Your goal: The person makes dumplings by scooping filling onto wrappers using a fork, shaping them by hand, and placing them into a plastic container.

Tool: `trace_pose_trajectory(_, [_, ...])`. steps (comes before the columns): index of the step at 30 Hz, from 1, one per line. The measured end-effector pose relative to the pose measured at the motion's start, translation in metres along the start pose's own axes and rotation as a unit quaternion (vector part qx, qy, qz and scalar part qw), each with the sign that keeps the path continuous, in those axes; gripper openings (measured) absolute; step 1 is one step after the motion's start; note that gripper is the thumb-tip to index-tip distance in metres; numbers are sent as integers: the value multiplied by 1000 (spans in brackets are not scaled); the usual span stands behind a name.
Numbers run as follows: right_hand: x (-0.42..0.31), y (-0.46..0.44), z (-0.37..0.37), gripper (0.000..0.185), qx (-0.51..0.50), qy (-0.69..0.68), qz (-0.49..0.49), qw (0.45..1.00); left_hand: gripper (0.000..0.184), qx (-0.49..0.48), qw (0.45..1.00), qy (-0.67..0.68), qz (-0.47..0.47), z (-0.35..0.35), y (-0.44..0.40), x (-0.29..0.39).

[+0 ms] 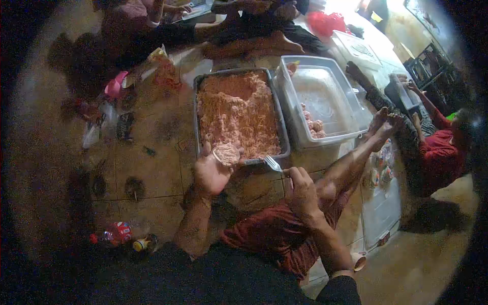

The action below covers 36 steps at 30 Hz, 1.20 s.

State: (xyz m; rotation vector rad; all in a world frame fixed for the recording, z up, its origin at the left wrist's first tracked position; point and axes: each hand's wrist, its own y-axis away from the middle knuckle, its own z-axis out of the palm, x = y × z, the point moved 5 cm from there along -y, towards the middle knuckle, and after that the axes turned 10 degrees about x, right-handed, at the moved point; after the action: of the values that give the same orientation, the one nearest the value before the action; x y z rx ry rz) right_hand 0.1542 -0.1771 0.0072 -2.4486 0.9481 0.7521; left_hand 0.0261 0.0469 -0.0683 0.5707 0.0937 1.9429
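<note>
My left hand (212, 174) is palm up at the near edge of a dark tray, fingers around a round wrapper with pinkish filling (226, 154). In my right hand (303, 193) is a fork (273, 163), its tines pointing at the tray's near right corner. The large rectangular tray (283, 127) holds a spread of pinkish minced filling (239, 114), scooped lower at the far side. Right of it stands a clear plastic bin (339, 138), where several small pinkish filled pieces (316, 127) lie along the left side.
A person in red (443, 152) sits at the right; other people's legs (254, 46) stretch across the back. Bottles (121, 233) lie on the tiled floor (147, 173) at left. A pink object (116, 85) and a white lidded bin (356, 50) are farther off.
</note>
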Motion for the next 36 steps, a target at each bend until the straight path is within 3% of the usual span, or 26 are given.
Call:
trace_pose_trajectory(2, [-20, -9, -6, 20, 55, -111, -35, 992, 96, 14, 1000, 2, 21, 3, -7, -5])
trace_pose_trajectory(4, [-37, -11, 2, 22, 51, -125, -79, 988, 97, -9, 993, 115, -34, 8, -10, -12])
trace_pose_trajectory(5, [-47, -10, 5, 24, 49, -138, -121, 982, 97, -6, 993, 114, -33, 10, -11, -17])
trace_pose_trajectory(7, [-53, -9, 6, 27, -4, -113, -98, 989, 97, -20, 995, 102, -6, 24, -10, -20])
trace_pose_trajectory(8, [-51, -12, 4, 28, 11, -112, -111, 987, 96, -109, 955, 261, -86, 26, -9, -21])
trace_pose_trajectory(9, [-52, -17, 3, 29, 27, -112, -127, 985, 96, -110, 955, 260, -85, 32, -8, -19])
trace_pose_trajectory(11, [-52, -20, 4, 31, 55, -136, -115, 982, 93, -12, 981, 192, 31, 35, -1, -14])
trace_pose_trajectory(12, [-50, -18, 1, 32, 86, -157, -100, 979, 93, -8, 981, 193, 29, 28, -2, -20])
trace_pose_trajectory(14, [-36, -18, 19, 32, 69, -102, -120, 985, 89, -55, 996, 68, 11, 23, -13, -32])
trace_pose_trajectory(18, [-35, -22, 4, 29, 32, 10, -130, 991, 89, -22, 995, 88, -50, 21, -9, -34])
trace_pose_trajectory(21, [-35, -25, 0, 27, 31, -50, -151, 987, 94, -13, 992, 108, -63, 13, -10, -37])
trace_pose_trajectory(23, [-22, -29, 1, 27, 13, -29, -167, 986, 96, 1, 989, 80, -126, 34, 1, -36])
trace_pose_trajectory(25, [-24, -35, -2, 27, -4, -6, -187, 982, 96, -13, 988, 82, -129, 34, 0, -34])
trace_pose_trajectory(27, [-34, -31, -17, 34, 61, -75, -229, 969, 96, -22, 986, 82, -141, 33, 0, -36])
trace_pose_trajectory(30, [-13, -27, 0, 28, 1, -130, -165, 978, 94, -46, 986, 41, -156, 39, 1, -44])
trace_pose_trajectory(33, [5, -26, -12, 21, 50, -144, -146, 977, 89, -45, 985, 42, -159, 43, -5, -39])
trace_pose_trajectory(35, [6, -21, -6, 15, 108, -147, -109, 977, 91, -57, 993, -92, -52, 25, -15, -34])
trace_pose_trajectory(36, [7, -21, 3, 14, 75, -225, -15, 971, 91, -57, 993, -92, -54, 37, -10, -41])
